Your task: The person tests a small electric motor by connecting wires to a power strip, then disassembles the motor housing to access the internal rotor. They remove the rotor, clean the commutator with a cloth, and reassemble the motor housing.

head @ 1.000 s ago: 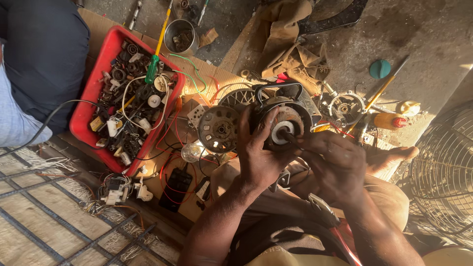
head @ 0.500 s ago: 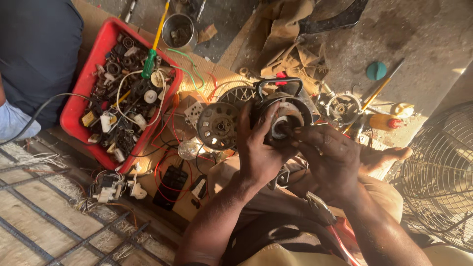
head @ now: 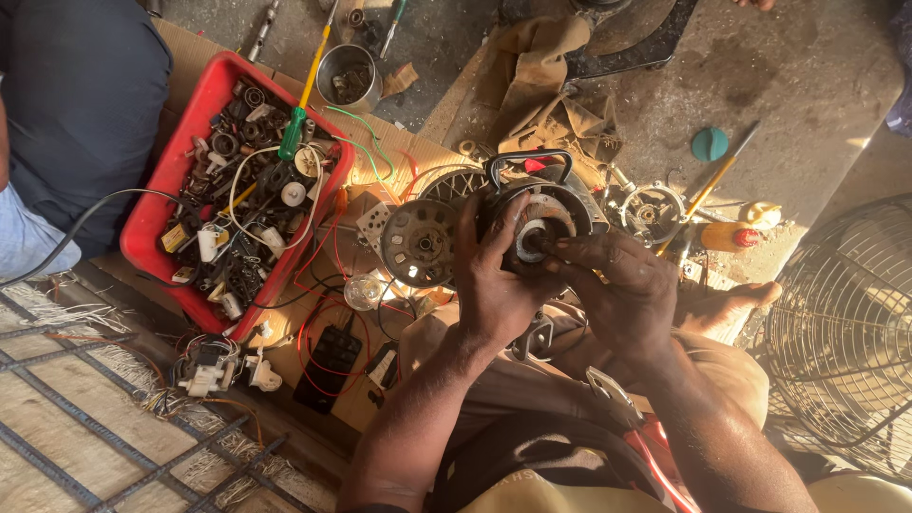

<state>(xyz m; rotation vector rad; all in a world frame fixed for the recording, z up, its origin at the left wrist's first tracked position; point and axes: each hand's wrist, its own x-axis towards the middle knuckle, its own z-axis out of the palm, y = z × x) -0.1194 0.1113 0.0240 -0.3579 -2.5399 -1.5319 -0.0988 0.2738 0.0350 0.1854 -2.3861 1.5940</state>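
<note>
Both hands, left hand (head: pixel 496 285) and right hand (head: pixel 622 290), gripped a fan motor (head: pixel 540 223), fingertips apparently at its hub.

The fan motor (head: pixel 541 228) is a round, dark metal unit, grimy and worn. Its open face is turned up toward the camera, tilted slightly. A pale ring sits at the centre of the face, around the shaft. Copper-coloured windings show around that ring inside the housing. A dark curved metal handle arches over the far side of the motor. The motor is held above the lap, just beside a round perforated metal cover on its left. The near left edge of the housing is hidden; the underside cannot be seen.
</note>
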